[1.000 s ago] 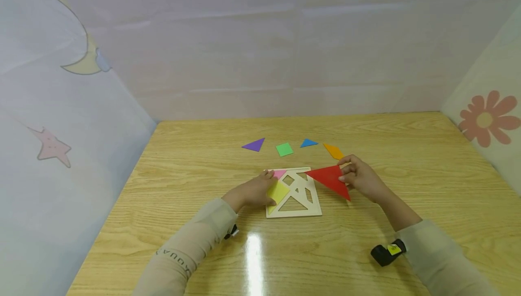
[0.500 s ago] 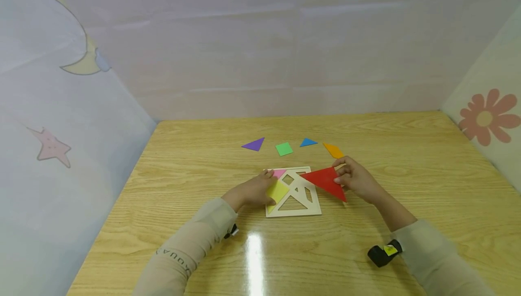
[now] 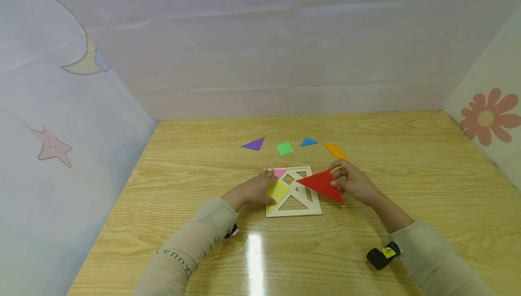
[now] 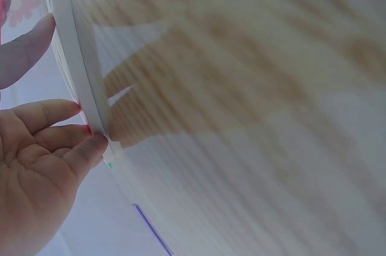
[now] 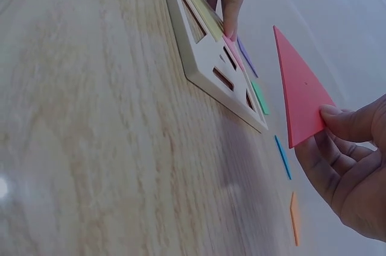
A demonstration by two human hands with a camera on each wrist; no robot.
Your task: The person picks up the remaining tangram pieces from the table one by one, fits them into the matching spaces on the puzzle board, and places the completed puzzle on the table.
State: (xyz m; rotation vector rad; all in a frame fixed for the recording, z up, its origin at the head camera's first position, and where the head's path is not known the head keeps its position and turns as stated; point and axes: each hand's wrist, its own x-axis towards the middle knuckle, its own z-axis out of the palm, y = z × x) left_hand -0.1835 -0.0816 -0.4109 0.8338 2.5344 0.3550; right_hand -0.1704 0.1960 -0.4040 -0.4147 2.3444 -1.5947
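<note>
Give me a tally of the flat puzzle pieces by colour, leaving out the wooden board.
Red piece: 1
Yellow piece: 1
Pink piece: 1
Purple piece: 1
Green piece: 1
Blue piece: 1
Orange piece: 1
Total: 7

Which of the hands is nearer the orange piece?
Right. The right hand is just this side of the orange piece; the left hand is farther left, touching the board.

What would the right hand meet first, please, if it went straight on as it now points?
The right hand would probably meet the wooden frame; height is unclear, so it may pass above.
</note>
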